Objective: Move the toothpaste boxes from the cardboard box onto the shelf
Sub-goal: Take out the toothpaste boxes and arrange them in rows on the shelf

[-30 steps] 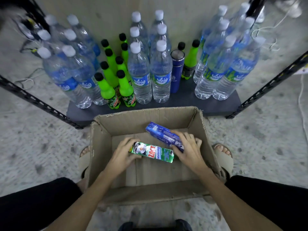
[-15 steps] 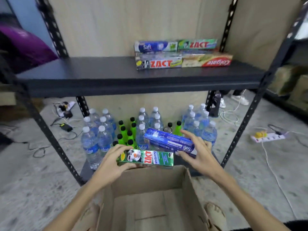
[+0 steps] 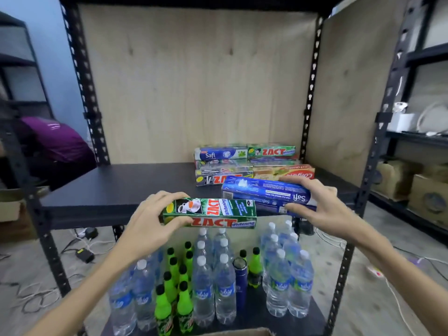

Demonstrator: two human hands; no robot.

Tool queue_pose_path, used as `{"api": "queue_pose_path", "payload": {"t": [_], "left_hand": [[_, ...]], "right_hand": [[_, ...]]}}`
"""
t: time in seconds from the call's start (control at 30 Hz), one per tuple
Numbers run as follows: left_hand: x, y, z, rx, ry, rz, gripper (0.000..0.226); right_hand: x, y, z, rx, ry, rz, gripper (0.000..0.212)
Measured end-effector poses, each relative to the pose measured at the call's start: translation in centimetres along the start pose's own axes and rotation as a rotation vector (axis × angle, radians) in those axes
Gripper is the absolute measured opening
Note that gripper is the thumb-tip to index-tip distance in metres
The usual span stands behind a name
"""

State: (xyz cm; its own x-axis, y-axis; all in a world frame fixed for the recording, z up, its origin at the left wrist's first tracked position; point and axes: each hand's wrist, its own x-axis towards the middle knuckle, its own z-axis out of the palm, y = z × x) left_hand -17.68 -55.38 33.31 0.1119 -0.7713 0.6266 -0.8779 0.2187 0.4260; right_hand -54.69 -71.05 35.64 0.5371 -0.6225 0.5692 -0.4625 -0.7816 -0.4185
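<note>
At the front edge of the dark shelf [image 3: 116,185], seen from the head camera, both hands are up with a carton apiece. The left hand [image 3: 150,224] grips the green toothpaste box [image 3: 213,213] by its left end, fingers [image 3: 167,196] curled over the top and thumb underneath. The right hand [image 3: 322,204] grips the blue toothpaste box [image 3: 264,194] by its right end in the same way, fingers over the top edge, thumb along the lower face. Both boxes lie with their long axes running left to right, roughly parallel to the shelf's front edge. The blue one sits higher and closer in, just in front of the stack of toothpaste boxes [image 3: 252,163] already placed at the back right of the shelf. The green one hangs lower, level with the shelf's front lip and not yet over the board. So the right hand looks nearer its drop; the open shelf surface lies ahead and to the left of the stack.

Compared with half a second back, both hands have risen from just above the cardboard box [image 3: 240,332] to shelf height, and the view has tilted up, leaving only a sliver of that box at the bottom. The water bottles [image 3: 223,284] on the lower shelf now sit beneath the hands.
</note>
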Motion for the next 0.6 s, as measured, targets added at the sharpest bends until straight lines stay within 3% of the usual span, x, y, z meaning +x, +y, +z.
{"api": "queue_pose_path", "payload": {"t": [0.17, 0.4, 0.5, 0.6], "left_hand": [[5.1, -0.9, 0.8, 0.002, 0.031, -0.068, 0.042], [10.3, -2.5, 4.3, 0.097, -0.089, -0.205, 0.048], [11.3, -2.9, 5.9, 0.056, -0.076, -0.238, 0.049], [12.1, -3.2, 7.0, 0.053, -0.051, -0.23, 0.052]], "right_hand": [[4.2, 4.1, -2.2, -0.092, -0.051, 0.06, 0.047], [7.7, 11.0, -2.5, -0.202, -0.171, 0.182, 0.038], [8.7, 12.9, -2.0, -0.232, -0.157, 0.202, 0.045], [9.5, 14.0, -1.2, -0.27, -0.096, 0.173, 0.039]]}}
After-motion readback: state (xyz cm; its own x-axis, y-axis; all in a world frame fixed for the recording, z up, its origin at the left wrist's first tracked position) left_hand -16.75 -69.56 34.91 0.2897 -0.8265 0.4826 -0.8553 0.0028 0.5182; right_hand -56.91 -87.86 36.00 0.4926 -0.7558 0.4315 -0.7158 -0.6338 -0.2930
